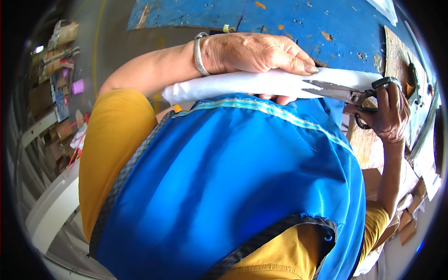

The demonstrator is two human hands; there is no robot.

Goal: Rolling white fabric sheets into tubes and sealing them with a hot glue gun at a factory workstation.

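Note:
My left hand (254,52) grips a long white roll of soft material (261,84), which lies crosswise above my blue apron (233,177). A metal bangle (199,53) circles that wrist. My right hand (389,112) holds black-handled metal scissors (345,92) at the roll's right end. The scissor blades are parted and point left, lying over the white roll near my left fingertips.
A worn blue table top (298,23) with chipped paint lies beyond the hands. A wooden board (396,51) and cardboard pieces (410,224) sit at the right. Cluttered boxes and a purple cup (77,86) are at the left, near a white curved edge (51,210).

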